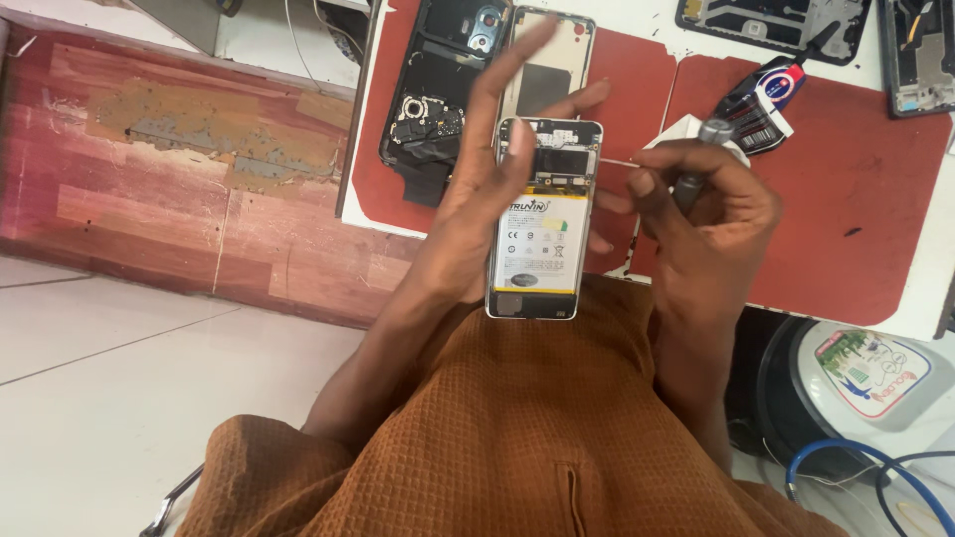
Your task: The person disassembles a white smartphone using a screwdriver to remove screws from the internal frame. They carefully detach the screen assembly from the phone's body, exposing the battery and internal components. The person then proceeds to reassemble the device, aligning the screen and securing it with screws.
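- My left hand (pixel 476 189) holds the opened phone (pixel 542 221) from its left side; my thumb lies on the upper left corner of the frame, and my other fingers are spread straight out toward 12 o'clock, loose rather than curled.
- The opened phone sits upright at the middle of my view, back cover off, with its white battery (pixel 540 244) filling the lower half and dark circuit boards above it.
- My right hand (pixel 701 214) is at 3 o'clock of the phone, fingers curled shut around a dark screwdriver (pixel 699 159), whose grey cap sticks up above my knuckles.
- The fingertips of that hand touch the phone's right edge; the driver's tip is hidden, so I cannot tell where it points.
- At 12 o'clock, on the red mat (pixel 856 189), lie a black phone body (pixel 430 94) with exposed parts and, just beside it, a pale back cover (pixel 557 60).
- At 1 o'clock, behind my right hand, a small dark bottle with a red and white label (pixel 766 99) rests on the mat.
- At 2 o'clock, along the far edge, lie two more dark phone frames (pixel 771 25).
- At 5 o'clock sits a round white lid with a coloured sticker (pixel 870 373), with a blue cable (pixel 846 462) below it.
- My brown shirt (pixel 517 438) fills 6 o'clock.
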